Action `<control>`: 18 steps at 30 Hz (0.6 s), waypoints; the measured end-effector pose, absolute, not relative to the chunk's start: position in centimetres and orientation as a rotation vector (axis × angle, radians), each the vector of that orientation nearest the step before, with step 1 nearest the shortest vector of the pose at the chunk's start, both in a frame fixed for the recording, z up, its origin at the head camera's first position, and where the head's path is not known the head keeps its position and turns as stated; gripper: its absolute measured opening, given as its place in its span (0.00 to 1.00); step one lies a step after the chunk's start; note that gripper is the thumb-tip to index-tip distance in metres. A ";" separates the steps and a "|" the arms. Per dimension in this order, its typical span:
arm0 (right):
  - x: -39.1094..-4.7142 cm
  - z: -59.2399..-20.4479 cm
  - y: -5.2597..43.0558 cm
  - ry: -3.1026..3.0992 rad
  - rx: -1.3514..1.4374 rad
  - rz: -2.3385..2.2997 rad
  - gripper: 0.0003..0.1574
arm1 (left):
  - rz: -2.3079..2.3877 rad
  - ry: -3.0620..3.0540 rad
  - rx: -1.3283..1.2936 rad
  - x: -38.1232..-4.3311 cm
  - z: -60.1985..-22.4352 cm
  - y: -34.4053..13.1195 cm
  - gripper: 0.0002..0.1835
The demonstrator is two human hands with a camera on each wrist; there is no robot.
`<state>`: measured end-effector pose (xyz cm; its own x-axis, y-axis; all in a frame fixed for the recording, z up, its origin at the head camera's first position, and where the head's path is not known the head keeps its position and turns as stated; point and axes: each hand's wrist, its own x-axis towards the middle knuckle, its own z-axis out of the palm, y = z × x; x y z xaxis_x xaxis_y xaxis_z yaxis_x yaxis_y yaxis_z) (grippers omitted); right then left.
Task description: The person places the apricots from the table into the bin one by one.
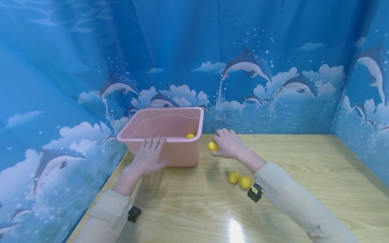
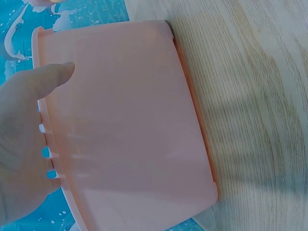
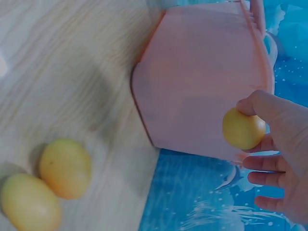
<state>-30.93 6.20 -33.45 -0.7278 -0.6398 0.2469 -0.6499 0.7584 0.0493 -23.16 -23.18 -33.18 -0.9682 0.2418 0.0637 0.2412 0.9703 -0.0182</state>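
Presently: right hand, thumb and forefinger clamped on one yellow fruit, other fingers extended; fruit held above the wood-grain tabletop, to the right of a pink bin. Left hand, fingers fairly straight and apart, laid over the bin's front rim, thumb against its outer face. Bin: rectangular, standing at the tabletop's far left corner; inside, near its right wall, a further fruit, partly hidden by the rim. Loose pair of fruits, blushed orange, side by side, farther from the tabletop's far edge than the bin. Curtain: blue, dolphin-printed, behind that edge.
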 end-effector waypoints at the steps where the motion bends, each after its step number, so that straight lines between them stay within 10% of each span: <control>1: -30.9 -33.1 6.1 -2.709 1.011 0.062 0.21 | 0.016 -3.052 -0.377 -23.2 -33.2 -23.2 0.49; 18: -31.5 -29.9 4.4 -2.585 1.057 0.074 0.21 | 0.005 -3.045 -0.392 -23.1 -33.1 -23.3 0.49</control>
<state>-31.47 4.44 -29.86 -0.6625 -0.6704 0.3343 -0.6883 0.7208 0.0814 -23.07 -23.27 -33.12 -0.9649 0.2533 0.0700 0.2530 0.9674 -0.0124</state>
